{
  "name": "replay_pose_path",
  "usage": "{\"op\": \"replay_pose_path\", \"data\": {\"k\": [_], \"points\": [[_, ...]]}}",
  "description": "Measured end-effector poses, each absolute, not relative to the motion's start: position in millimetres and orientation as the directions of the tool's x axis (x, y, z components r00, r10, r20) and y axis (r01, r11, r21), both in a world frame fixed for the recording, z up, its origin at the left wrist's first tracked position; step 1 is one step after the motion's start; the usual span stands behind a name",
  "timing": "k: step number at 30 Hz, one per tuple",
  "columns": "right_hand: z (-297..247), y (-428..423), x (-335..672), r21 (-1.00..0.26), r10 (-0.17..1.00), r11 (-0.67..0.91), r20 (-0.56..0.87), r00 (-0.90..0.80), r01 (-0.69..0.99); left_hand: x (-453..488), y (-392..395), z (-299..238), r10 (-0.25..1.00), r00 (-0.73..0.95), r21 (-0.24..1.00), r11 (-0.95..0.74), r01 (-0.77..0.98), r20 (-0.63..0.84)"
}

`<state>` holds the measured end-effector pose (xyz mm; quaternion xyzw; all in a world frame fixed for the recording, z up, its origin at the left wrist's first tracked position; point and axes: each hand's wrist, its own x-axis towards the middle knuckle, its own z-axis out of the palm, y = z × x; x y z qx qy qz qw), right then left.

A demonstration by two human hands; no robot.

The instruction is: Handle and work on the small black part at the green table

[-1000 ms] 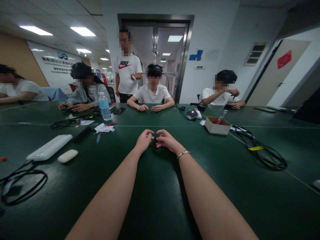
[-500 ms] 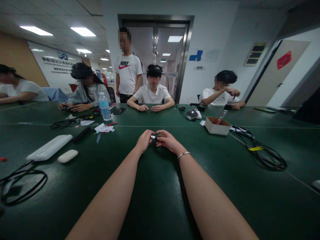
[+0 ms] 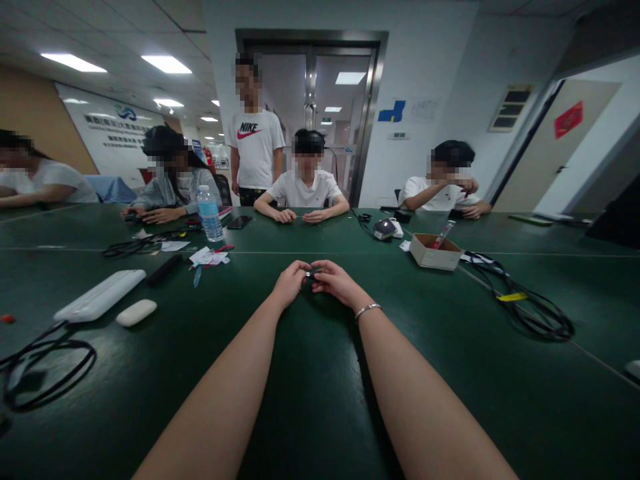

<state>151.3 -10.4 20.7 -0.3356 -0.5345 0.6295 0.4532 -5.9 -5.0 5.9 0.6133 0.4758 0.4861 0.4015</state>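
Observation:
A small dark object with a shiny silver part (image 3: 310,275) sits between my fingertips, mostly covered by them; its exact kind cannot be made out. My left hand (image 3: 289,283) pinches the silver end with thumb and forefinger. From the other side, my right hand (image 3: 339,281) grips the black end, its fingers curled. Both hands are close together just above the green table (image 3: 315,373), near its middle seam. A silver bracelet (image 3: 368,311) circles my right wrist.
At left lie a white power bank (image 3: 100,297), a white oval case (image 3: 137,313) and black cable (image 3: 50,363). A water bottle (image 3: 210,215) stands beyond. Right of my hands are a small cardboard box (image 3: 435,253) and coiled cable (image 3: 535,310). Several people are across the table.
My left fingers have shifted slightly right along the small object, and less of its silver part shows. My right hand stays almost where it was.

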Motion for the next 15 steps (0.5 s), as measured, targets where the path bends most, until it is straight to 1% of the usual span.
{"op": "replay_pose_path", "data": {"k": [6,9,10,12,15], "points": [[19.7,-10.4,151.3,-0.98,0.92,-0.008,0.07,-0.386,-0.197,-7.5,-4.4,4.6,0.974,0.103,0.959,-0.219,0.179,0.203],[17.0,-6.6,149.1,-0.989,0.927,0.058,0.105,-0.359,-0.138,-8.1,-5.0,5.7,0.971,0.108,0.952,-0.232,0.2,0.214],[16.4,-5.3,147.3,-0.99,0.932,0.109,0.132,-0.337,-0.088,-8.5,-5.1,5.9,0.97,0.099,0.95,-0.239,0.203,0.223],[15.9,-3.7,142.2,-0.966,0.933,0.247,0.216,-0.288,0.074,-9.2,-4.8,5.4,0.965,0.059,0.943,-0.263,0.203,0.256],[15.8,-6.2,132.1,-0.839,0.901,0.422,0.348,-0.258,0.343,-9.6,-3.4,0.9,0.943,0.011,0.921,-0.327,0.211,0.332]]}}
